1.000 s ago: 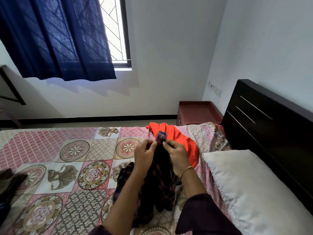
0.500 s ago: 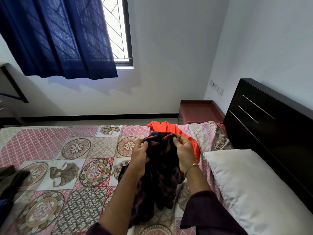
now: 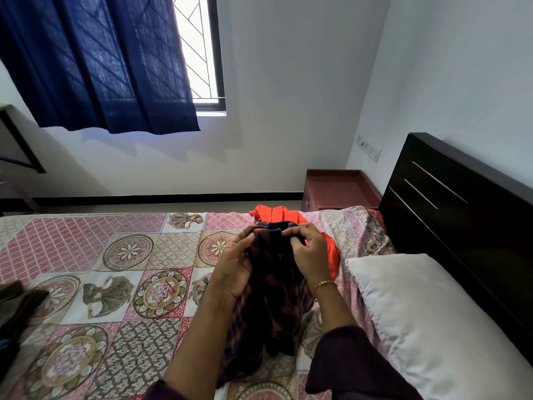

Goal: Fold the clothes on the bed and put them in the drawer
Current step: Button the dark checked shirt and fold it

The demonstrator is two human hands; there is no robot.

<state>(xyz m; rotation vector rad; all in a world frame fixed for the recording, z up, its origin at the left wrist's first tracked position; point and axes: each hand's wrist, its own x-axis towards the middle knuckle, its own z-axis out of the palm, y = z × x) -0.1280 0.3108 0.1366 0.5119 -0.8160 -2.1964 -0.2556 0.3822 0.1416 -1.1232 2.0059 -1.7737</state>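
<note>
A dark plaid garment, black with orange and blue checks, hangs bunched above the bed, its lower part resting on the patterned bedspread. My left hand pinches its top edge on the left, and my right hand pinches the same edge on the right. Behind my hands an orange garment lies crumpled on the bed. A reddish bedside drawer unit stands beyond the far side of the bed, next to the headboard.
A white pillow lies at the right against the dark headboard. More dark clothes lie at the bed's left edge. A blue curtain hangs over the window on the far wall.
My hands have spread the garment's top edge a little wider and lowered it slightly. The bunched tip held a second ago is now opened out between both hands.
</note>
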